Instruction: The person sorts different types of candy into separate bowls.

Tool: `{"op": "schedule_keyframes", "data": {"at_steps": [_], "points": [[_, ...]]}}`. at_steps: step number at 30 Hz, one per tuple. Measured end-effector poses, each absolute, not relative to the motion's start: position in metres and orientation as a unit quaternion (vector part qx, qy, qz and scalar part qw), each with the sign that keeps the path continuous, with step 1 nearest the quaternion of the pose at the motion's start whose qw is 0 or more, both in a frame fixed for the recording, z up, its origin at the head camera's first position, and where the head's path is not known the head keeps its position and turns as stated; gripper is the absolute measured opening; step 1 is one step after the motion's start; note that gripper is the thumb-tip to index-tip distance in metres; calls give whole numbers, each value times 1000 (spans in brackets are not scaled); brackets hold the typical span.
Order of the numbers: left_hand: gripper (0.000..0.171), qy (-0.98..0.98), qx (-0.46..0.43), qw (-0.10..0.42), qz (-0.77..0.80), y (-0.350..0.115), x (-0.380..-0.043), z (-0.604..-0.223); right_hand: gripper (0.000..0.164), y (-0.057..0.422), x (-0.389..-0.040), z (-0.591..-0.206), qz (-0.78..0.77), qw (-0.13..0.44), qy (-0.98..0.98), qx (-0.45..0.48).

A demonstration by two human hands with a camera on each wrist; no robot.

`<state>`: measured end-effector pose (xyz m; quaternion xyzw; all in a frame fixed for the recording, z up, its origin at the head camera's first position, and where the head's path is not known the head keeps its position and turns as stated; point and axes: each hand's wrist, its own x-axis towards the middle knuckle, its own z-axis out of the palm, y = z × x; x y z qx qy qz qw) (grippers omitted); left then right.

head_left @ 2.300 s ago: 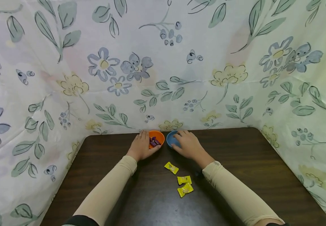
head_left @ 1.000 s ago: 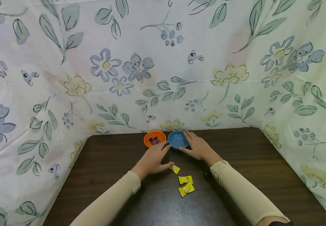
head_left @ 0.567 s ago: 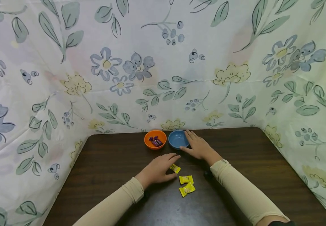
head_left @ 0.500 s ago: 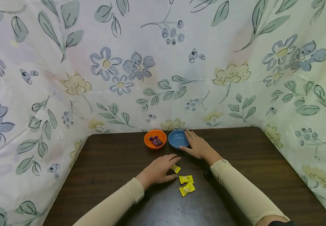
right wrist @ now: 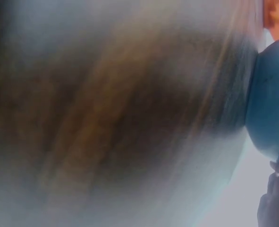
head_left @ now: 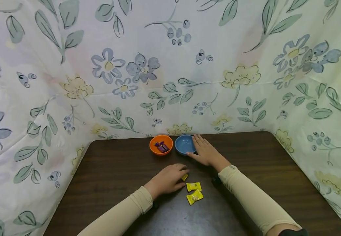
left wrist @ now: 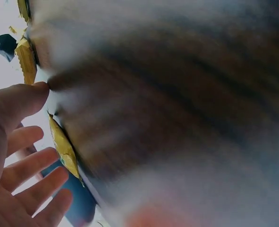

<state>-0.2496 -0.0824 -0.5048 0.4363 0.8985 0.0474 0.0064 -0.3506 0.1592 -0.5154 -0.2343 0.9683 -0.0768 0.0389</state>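
My left hand (head_left: 167,178) hovers low at a yellow-wrapped candy (head_left: 184,177), its fingers reaching over and partly covering it. In the left wrist view that candy (left wrist: 63,146) lies on the table between the spread thumb and the loosely bent fingers, which do not grip it. Two more yellow candies, an upper one (head_left: 193,186) and a lower one (head_left: 194,197), lie just right of the hand. My right hand (head_left: 207,153) rests with straight fingers against the right side of the blue bowl (head_left: 182,146), thumb at its near edge. The bowl holds nothing.
An orange bowl (head_left: 151,149) stands left of the blue one, with purple-wrapped candies (head_left: 162,147) inside. Both bowls sit at the back edge of the dark wooden table (head_left: 114,167), before a flowered cloth (head_left: 170,65).
The left hand has left the orange bowl and come nearer, to the closest yellow candy. The right hand has drawn from over the blue bowl to its right side, then stayed.
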Motion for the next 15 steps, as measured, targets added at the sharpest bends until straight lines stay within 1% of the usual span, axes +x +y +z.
{"op": "schedule_keyframes", "data": {"at_steps": [9, 15], "points": [[35, 895, 445, -12, 25, -78, -250, -508, 99, 157, -350, -510, -59, 40, 969, -237], [27, 898, 439, -16, 14, -77, -250, -507, 100, 157, -351, -511, -57, 40, 969, -236]]}}
